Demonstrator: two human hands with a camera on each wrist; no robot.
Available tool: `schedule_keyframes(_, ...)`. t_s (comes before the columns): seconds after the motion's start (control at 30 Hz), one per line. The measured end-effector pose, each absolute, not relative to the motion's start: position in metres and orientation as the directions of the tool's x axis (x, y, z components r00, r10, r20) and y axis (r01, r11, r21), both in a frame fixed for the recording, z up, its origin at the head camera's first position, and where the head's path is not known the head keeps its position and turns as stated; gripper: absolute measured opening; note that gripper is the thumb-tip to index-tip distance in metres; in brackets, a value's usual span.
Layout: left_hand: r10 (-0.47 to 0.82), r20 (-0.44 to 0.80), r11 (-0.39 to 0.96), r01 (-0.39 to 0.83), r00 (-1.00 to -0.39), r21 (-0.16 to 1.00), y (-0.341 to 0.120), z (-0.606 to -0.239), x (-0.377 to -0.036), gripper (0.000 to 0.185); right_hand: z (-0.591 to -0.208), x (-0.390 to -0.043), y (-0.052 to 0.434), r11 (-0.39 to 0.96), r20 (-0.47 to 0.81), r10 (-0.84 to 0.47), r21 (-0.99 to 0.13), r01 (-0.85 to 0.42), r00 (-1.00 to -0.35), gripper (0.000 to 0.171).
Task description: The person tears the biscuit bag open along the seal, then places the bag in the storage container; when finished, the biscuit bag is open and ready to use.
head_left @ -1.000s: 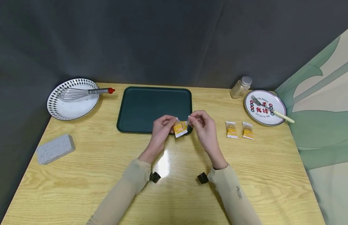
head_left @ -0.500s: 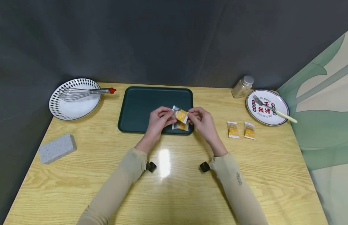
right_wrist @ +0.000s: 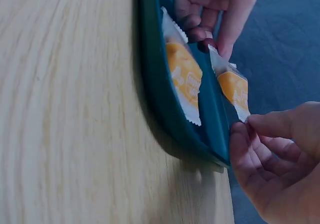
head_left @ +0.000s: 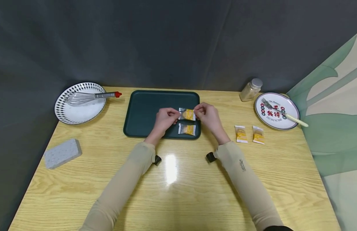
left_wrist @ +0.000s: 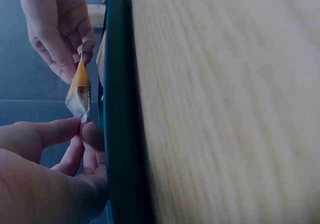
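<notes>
A small orange-and-white packet [head_left: 186, 114] is stretched between both hands above the dark green tray [head_left: 144, 110]. The left hand [head_left: 164, 117] pinches one short end between thumb and fingertips, and the right hand [head_left: 207, 115] pinches the other end the same way. In the wrist views the packet hangs in the air off the tray floor.

Just below the hands, toward the person, a second packet [head_left: 186, 129] lies flat inside the tray, close against its near rim. To the right of the right hand, out on the wooden surface [head_left: 172, 192], two more packets [head_left: 249, 134] lie side by side. Beyond them sits a printed plate [head_left: 275, 117] with a fork [head_left: 282, 112] across it, and a small jar [head_left: 250, 89] stands beside that plate. Far left of the left hand a patterned plate [head_left: 77, 114] carries a whisk [head_left: 89, 96], and a grey sponge [head_left: 62, 153] lies nearer the person.

The tray floor left of the left hand is bare. Between the forearms the surface is open down to the near edge.
</notes>
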State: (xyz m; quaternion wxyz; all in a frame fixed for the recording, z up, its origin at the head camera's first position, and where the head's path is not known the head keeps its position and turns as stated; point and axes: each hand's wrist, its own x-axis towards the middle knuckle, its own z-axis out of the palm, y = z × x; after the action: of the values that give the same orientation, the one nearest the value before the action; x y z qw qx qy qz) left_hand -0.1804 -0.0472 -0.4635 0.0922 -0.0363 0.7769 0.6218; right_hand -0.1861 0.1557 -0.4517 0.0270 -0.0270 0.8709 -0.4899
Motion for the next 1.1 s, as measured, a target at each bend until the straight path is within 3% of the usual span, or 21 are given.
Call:
schedule_keyframes(0.23, 0.064, -0.158, 0.404, -0.119, -0.985, 0.907, -0.045, -0.464, -0.184, 0.012, -0.464, -0.194, 0.154, 0.676, 0.051, -0.105, -0.729, -0.108, -0.993, 0.006)
schedule_keyframes(0.5, 0.093, -0.163, 0.412, -0.111, -0.982, 0.905, -0.047, -0.463, -0.184, 0.012, -0.450, -0.188, 0.144, 0.806, 0.014, -0.144, -0.578, -0.126, -0.989, 0.008)
schedule_keyframes(0.87, 0.106, -0.204, 0.431, -0.140, -0.973, 0.891, -0.049, -0.461, -0.184, 0.015, -0.447, -0.189, 0.141, 0.845, -0.037, -0.154, -0.522, -0.112, -0.987, 0.012)
schedule_keyframes(1.1, 0.115, -0.216, 0.424, -0.149, -0.970, 0.893, -0.051, -0.462, -0.181, 0.017, -0.447, -0.185, 0.143, 0.803, 0.019, -0.145, -0.582, -0.129, -0.989, 0.016)
